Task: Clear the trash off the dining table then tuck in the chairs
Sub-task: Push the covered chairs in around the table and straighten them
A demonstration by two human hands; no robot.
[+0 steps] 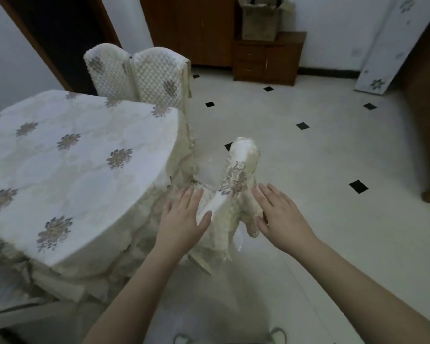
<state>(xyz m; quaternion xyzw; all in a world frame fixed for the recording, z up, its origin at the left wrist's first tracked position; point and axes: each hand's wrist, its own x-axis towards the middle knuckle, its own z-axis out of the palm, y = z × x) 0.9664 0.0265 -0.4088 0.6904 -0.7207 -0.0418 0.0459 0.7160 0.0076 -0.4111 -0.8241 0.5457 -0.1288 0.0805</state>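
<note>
Head view is filled on the left by a dining table (80, 155) draped in a white cloth with grey-gold flower motifs, on whose visible top no trash is seen. Just right of its near corner stands a chair in a cream quilted cover (236, 184), its back seen edge-on and turned toward the table's hanging cloth. The left hand (184, 217) is laid flat, fingers spread and straight, against the table side of the chair back; the right hand (281, 214) is held open with fingers straight at the chair's right edge, touching it or just beside it, which cannot be told. Nothing is gripped or pinched by either hand. Two more chairs in matching quilted covers (139, 73) are seen tucked at the table's far side. The tucking step is judged to be in hand. With open palms only, the chair could be tipped or swung sideways if pushed unevenly, and the loose frilled cover or the tablecloth's hem could be caught under the legs and dragged, pulling the cloth askew.
</note>
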